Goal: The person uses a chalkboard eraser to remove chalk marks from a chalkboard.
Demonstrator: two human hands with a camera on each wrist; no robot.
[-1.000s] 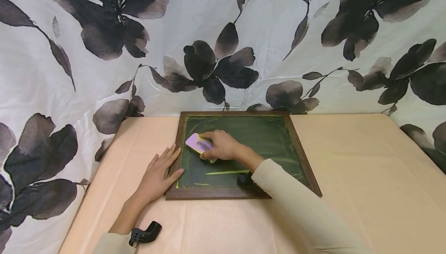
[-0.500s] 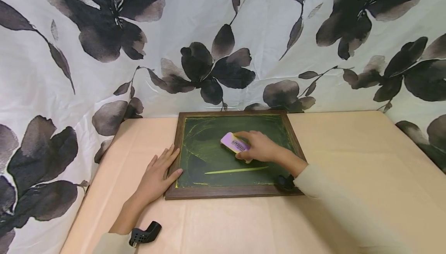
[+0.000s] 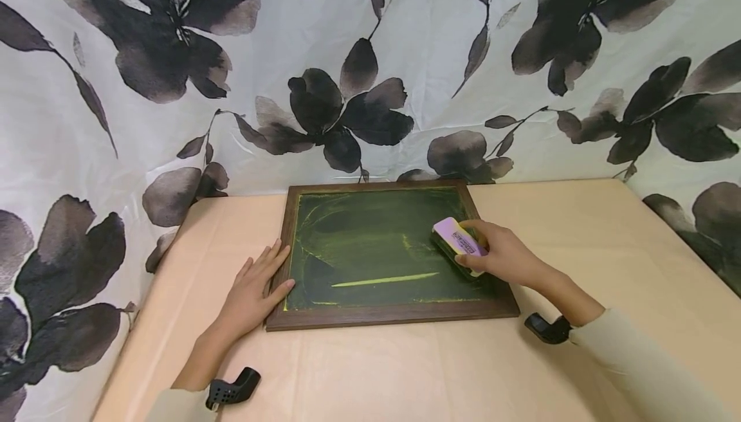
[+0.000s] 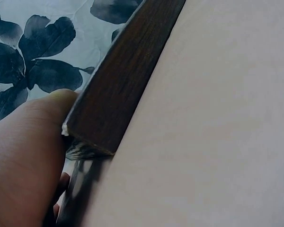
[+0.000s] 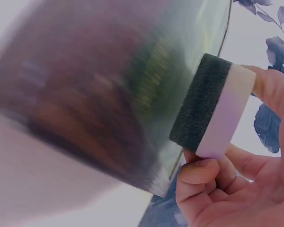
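A dark green chalkboard (image 3: 370,229) in a brown wooden frame lies on the table, smeared with yellow chalk. One yellow line (image 3: 384,280) runs across its lower half. My right hand (image 3: 509,253) grips a chalkboard eraser (image 3: 460,245), purple on top, at the board's right side. In the right wrist view the eraser's dark felt (image 5: 201,101) faces the board, with thumb and fingers around its purple backing. My left hand (image 3: 255,287) rests with spread, straight fingers on the frame's left edge; in the left wrist view its thumb (image 4: 61,101) lies against the wooden frame (image 4: 123,75).
The table (image 3: 382,370) has a pale peach cover. Behind it and at the left hangs a white cloth (image 3: 440,42) with dark flowers. A black wrist camera (image 3: 234,388) sits on the left wrist, another black device (image 3: 547,329) on the right.
My right hand has carried the eraser from the board's left side across to its right side, and the chalk marks there have smeared. The left hand has stayed on the frame.
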